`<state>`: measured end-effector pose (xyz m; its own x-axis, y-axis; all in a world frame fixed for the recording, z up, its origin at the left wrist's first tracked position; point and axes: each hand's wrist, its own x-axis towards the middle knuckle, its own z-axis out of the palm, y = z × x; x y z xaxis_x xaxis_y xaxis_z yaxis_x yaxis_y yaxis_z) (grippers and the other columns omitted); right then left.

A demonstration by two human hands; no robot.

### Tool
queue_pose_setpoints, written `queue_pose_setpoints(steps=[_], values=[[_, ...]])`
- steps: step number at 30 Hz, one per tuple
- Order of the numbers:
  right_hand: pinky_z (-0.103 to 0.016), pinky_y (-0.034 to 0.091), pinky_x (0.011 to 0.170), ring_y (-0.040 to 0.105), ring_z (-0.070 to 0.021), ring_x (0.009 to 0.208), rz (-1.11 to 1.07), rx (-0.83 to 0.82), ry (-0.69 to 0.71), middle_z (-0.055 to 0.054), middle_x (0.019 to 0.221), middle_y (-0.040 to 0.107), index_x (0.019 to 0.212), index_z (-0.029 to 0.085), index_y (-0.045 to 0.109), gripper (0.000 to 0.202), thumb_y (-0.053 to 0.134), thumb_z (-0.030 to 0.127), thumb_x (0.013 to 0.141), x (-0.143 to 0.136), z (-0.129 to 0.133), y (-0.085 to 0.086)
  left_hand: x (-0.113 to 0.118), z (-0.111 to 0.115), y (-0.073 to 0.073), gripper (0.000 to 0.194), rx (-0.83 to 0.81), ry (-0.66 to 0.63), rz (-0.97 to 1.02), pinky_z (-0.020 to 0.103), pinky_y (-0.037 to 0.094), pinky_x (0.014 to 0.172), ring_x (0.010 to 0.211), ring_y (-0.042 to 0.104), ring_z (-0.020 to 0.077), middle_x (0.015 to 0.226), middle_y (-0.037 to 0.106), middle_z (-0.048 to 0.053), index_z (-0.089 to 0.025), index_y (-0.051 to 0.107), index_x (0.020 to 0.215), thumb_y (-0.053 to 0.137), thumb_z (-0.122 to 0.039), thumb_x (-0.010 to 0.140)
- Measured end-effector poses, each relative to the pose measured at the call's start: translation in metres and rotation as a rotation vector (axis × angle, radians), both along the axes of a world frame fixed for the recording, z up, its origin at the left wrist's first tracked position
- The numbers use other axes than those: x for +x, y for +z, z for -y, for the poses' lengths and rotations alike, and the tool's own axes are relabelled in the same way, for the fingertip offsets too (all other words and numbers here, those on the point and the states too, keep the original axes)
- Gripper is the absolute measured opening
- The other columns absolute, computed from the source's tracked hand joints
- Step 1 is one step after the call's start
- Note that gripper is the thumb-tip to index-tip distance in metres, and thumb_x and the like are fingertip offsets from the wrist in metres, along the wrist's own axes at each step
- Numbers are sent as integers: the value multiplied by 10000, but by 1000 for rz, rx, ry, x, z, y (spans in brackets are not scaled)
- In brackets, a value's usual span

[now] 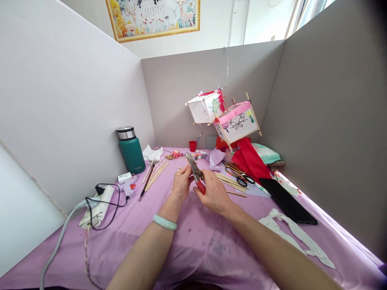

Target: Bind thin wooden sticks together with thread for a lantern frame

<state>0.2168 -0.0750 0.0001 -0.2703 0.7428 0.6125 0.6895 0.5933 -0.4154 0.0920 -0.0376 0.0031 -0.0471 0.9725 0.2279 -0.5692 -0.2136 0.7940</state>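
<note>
Red-handled pliers (198, 175) fill the closed right hand (215, 194), beside the left hand (182, 183) pinching something indistinct (179, 169).

Scene bright, mostly daylight, prob. from window (314, 14) at upper R. Glare strip on R edge of table (193, 249); window blown out. Soft shadows only, incl. faint ones on back panel (172, 88). Wide-angle distortion: side panels stretch + lean at edges; dark vignette in upper R corner. Centre fairly sharp, fine detail a bit soft.
</note>
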Motion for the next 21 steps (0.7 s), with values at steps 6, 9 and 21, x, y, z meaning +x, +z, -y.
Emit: queue_pose_setpoints(steps=[6,9,21], values=[[-354,439,766,515,-234,909,-5,-1,-9,-86,977,568,1061,187,463,332,582,246,758,-1,1,1,0,0,0,312,1,42,-29,234,433,637,632,559,100,706,642,2,-153,725,799,784,-409,631],[-356,439,771,519,-234,910,-9,-2,-6,-87,978,573,1063,184,464,328,576,248,762,-1,0,-1,1,0,-1,317,-6,21,-14,230,431,624,620,554,98,700,638,1,-154,725,807,787,-409,629],[-351,434,785,523,-230,917,-12,-19,19,-75,991,585,1064,190,463,333,584,244,759,0,-1,0,-1,2,1,321,-14,-8,7,222,436,624,625,559,97,698,634,-1,-155,727,838,791,-395,633]])
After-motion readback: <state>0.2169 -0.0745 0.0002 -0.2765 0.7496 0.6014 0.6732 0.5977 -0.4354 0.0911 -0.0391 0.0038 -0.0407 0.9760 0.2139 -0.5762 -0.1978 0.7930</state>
